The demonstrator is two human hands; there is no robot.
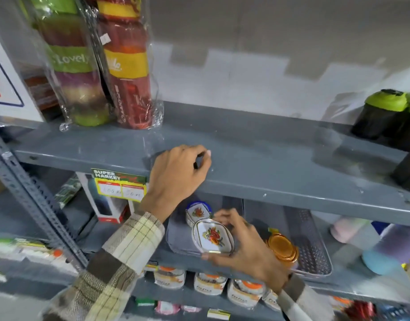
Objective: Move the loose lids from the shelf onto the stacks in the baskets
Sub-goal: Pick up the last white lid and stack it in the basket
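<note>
The right hand (243,249) pinches a white lid (213,236) with a floral print and gilt rim, thumb under its near edge and fingers curled over its far side, the lid tilted toward the camera. Just behind that grip, a stack of matching lids (197,213) stands in a grey basket (179,237) on the lower shelf (130,230). To the right of the grip, touching the back of the hand, a stack of orange lids (283,249) lies in a perforated grey basket (312,246). Below and nearer than the grip, a row of labelled jars (208,282) sits on the next shelf down.

Above and left of the grip, the left hand (178,174) rests on the front edge of the upper shelf (280,156), fingers curled in loosely with thumb and forefinger tips nearly meeting; whether anything is between them I cannot tell. A plaid sleeve (134,237) covers that forearm. A price tag (119,185) hangs from the shelf lip just left of the left hand.

The upper shelf is grey painted metal, scuffed, with a broad bare stretch right of the left hand. Farther left, two wrapped stacks of coloured containers (102,63) stand upright. At the far right stand dark shaker bottles with green caps (382,112). A slotted steel upright (37,198) runs down the left side. A pale tiled wall (257,72) closes the back.
</note>
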